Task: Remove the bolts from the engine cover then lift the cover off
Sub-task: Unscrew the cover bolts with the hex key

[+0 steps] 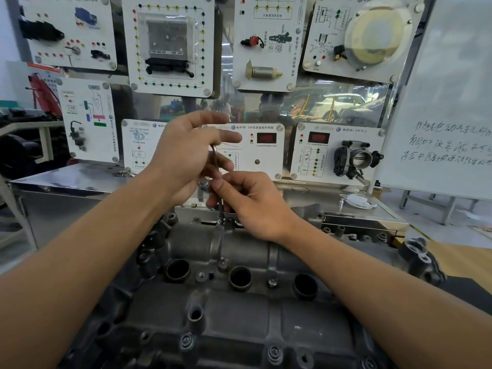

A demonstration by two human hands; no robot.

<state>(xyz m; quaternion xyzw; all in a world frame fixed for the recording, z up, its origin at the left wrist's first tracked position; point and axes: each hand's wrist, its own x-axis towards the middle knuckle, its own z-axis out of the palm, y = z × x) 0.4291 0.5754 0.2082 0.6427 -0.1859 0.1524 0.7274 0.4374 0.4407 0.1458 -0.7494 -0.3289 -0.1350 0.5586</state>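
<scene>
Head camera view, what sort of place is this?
Likely a car-mechanics training workshop: display boards with mounted car parts and wiring diagrams, a bare engine cover up front, and a handwritten whiteboard.

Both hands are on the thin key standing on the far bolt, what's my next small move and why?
Probably turn the key counterclockwise to back out the far bolt: your left hand holds its top, your right hand pinches the shaft, and the tip sits at that bolt. Other bolts sit in the engine cover, so lifting looks premature.
</scene>
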